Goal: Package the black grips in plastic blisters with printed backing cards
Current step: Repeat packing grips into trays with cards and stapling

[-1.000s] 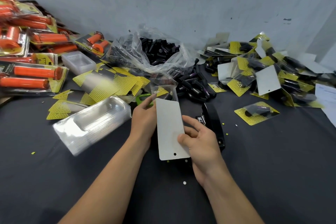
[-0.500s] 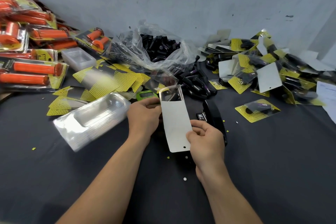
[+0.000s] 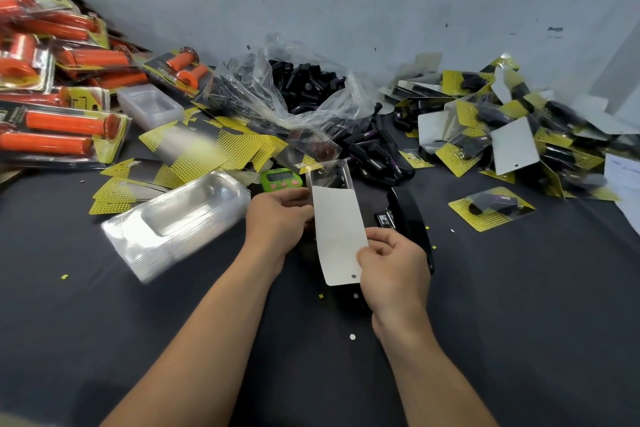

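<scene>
My right hand (image 3: pixel 393 265) pinches the near right edge of a backing card (image 3: pixel 337 236), its blank white back facing me. The card's far end sits partly inside a clear plastic blister (image 3: pixel 329 175), whose open end sticks out beyond the card. My left hand (image 3: pixel 277 218) grips the blister and card at their left edge. Something dark shows through the blister's far end; I cannot tell what. Loose black grips (image 3: pixel 372 158) lie behind, spilling from a clear bag (image 3: pixel 294 87). A stack of empty blisters (image 3: pixel 176 222) lies to the left, with yellow-and-black printed cards (image 3: pixel 207 149) fanned behind it.
A black stapler (image 3: pixel 410 222) lies right of my hands, a green timer (image 3: pixel 280 180) just behind them. Finished packs are heaped at the right (image 3: pixel 502 135), one alone (image 3: pixel 491 208). Orange grip packs (image 3: pixel 52 90) are piled at the far left. The table has a dark cloth (image 3: pixel 138 340).
The card has gone from lying flat over the blister to being tilted, its far end sliding into the blister. Both hands have lifted slightly, and the head camera has moved closer.
</scene>
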The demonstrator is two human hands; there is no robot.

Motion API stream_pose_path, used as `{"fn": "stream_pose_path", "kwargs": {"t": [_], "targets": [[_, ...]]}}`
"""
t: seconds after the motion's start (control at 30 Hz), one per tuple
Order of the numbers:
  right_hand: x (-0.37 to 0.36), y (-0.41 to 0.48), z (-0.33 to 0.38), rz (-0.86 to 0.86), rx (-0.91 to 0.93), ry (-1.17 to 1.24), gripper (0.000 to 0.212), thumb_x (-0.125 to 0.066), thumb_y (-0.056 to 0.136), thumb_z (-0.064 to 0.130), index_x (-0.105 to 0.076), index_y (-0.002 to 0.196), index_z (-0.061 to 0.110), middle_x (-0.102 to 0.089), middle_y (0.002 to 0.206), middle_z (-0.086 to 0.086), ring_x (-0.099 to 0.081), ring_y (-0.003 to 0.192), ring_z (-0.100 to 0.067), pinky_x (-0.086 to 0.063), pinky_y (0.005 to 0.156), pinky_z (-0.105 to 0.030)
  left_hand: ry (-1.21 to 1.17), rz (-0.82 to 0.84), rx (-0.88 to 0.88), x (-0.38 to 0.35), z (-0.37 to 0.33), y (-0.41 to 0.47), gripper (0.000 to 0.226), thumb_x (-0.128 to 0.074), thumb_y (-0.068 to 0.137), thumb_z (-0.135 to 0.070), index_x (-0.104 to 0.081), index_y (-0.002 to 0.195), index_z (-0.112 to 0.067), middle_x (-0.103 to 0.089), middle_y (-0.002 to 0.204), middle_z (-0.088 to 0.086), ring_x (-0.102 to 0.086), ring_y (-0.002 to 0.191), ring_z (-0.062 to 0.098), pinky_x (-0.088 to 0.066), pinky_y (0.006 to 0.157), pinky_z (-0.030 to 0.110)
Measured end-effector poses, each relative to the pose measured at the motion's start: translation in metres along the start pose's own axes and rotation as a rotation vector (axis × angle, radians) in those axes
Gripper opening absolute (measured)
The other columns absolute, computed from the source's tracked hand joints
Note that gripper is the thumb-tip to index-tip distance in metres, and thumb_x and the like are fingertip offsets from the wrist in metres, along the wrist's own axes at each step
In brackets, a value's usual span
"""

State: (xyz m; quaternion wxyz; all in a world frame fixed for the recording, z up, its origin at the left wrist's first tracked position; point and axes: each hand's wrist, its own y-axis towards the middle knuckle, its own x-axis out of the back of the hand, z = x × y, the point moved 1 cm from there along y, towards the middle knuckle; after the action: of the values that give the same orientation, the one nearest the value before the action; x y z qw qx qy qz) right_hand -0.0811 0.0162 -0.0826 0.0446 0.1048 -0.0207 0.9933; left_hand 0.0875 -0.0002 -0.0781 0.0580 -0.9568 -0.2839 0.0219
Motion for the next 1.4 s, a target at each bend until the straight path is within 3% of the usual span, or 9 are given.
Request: {"fn": "stream_pose_path", "kwargs": {"t": [0.13,0.3,0.4,0.6,0.73,0.87,0.97,1.2,1.4], "targets": [[0.000,0.000,-0.003,-0.015,0.004,-0.015,0.035,-0.058,0.091,-0.003,-0.068,0.091,0.030,-0.078,0.087,0.011,-0.074,0.086,-0.011,-0.060,0.066,-0.027,-0.235,0.039,0.086,0.004,-0.007,-0.003,0.030,-0.070,0.084,0.013,-0.077,0.101,-0.011,-0.080,0.087,0.010,-0.078,0.072,0.021,-0.059,0.060,0.024],[0.000,0.000,-0.003,-0.039,0.020,-0.006,0.042,-0.055,0.091,-0.007,-0.068,0.094,0.033,-0.077,0.088,0.012,-0.074,0.091,-0.009,-0.063,0.076,-0.030,-0.307,0.016,0.098,0.005,-0.012,-0.007,0.027,-0.075,0.082,0.011,-0.077,0.099,-0.009,-0.080,0.092,0.013,-0.078,0.074,0.021,-0.059,0.060,0.023],[0.001,0.000,-0.002,-0.019,0.017,-0.005,0.038,-0.057,0.090,-0.002,-0.071,0.106,0.030,-0.076,0.081,0.015,-0.073,0.081,-0.006,-0.063,0.071,-0.034,-0.243,-0.043,0.068,0.002,-0.010,-0.007,0.028,-0.076,0.081,0.010,-0.078,0.100,-0.011,-0.079,0.097,0.013,-0.078,0.076,0.023,-0.061,0.061,0.027],[0.000,0.001,0.004,0.131,0.013,0.011,0.064,-0.080,0.079,0.023,-0.059,0.140,0.029,-0.074,0.076,0.012,-0.069,0.067,0.000,-0.048,0.055,-0.017,-0.053,-0.113,-0.013,0.001,-0.006,-0.006,0.033,-0.080,0.078,0.000,-0.080,0.094,-0.028,-0.080,0.091,0.000,-0.077,0.091,0.025,-0.064,0.086,0.044],[0.000,0.003,0.006,0.133,-0.007,0.015,0.052,-0.084,0.076,0.021,-0.066,0.125,0.026,-0.071,0.077,0.015,-0.068,0.065,0.004,-0.045,0.041,-0.014,0.019,-0.102,-0.088,0.000,-0.009,-0.010,0.038,-0.081,0.075,-0.004,-0.076,0.087,-0.040,-0.079,0.084,-0.011,-0.077,0.084,0.011,-0.065,0.082,0.039],[-0.001,0.008,0.003,0.124,-0.032,0.034,0.034,-0.081,0.078,0.015,-0.071,0.109,0.026,-0.072,0.081,0.012,-0.070,0.067,0.000,-0.055,0.051,-0.021,0.048,-0.095,-0.125,-0.002,-0.010,-0.013,0.039,-0.078,0.077,-0.004,-0.076,0.088,-0.041,-0.079,0.086,-0.011,-0.077,0.084,0.012,-0.065,0.076,0.040],[-0.002,0.011,0.003,0.134,-0.048,0.048,0.030,-0.078,0.082,0.009,-0.068,0.102,0.029,-0.074,0.073,0.011,-0.074,0.068,-0.011,-0.063,0.060,-0.036,-0.058,-0.059,-0.044,-0.003,-0.009,-0.011,0.034,-0.077,0.081,0.002,-0.078,0.091,-0.031,-0.081,0.088,-0.005,-0.079,0.082,0.017,-0.065,0.070,0.033],[-0.002,0.011,0.004,0.168,-0.097,0.156,0.025,-0.070,0.089,-0.002,-0.069,0.094,0.022,-0.075,0.069,0.010,-0.073,0.060,-0.009,-0.053,0.048,-0.025,-0.347,0.052,0.108,0.001,-0.014,-0.011,0.030,-0.070,0.083,0.010,-0.076,0.101,-0.013,-0.081,0.092,0.008,-0.079,0.081,0.020,-0.060,0.062,0.023],[0.000,0.009,0.004,0.174,-0.083,0.136,0.025,-0.067,0.090,-0.004,-0.068,0.092,0.021,-0.077,0.074,0.006,-0.074,0.063,-0.012,-0.054,0.048,-0.026,0.096,-0.111,-0.164,-0.003,-0.011,-0.015,0.041,-0.080,0.074,0.000,-0.077,0.104,-0.029,-0.077,0.078,-0.014,-0.074,0.074,0.006,-0.061,0.067,0.021]]}}
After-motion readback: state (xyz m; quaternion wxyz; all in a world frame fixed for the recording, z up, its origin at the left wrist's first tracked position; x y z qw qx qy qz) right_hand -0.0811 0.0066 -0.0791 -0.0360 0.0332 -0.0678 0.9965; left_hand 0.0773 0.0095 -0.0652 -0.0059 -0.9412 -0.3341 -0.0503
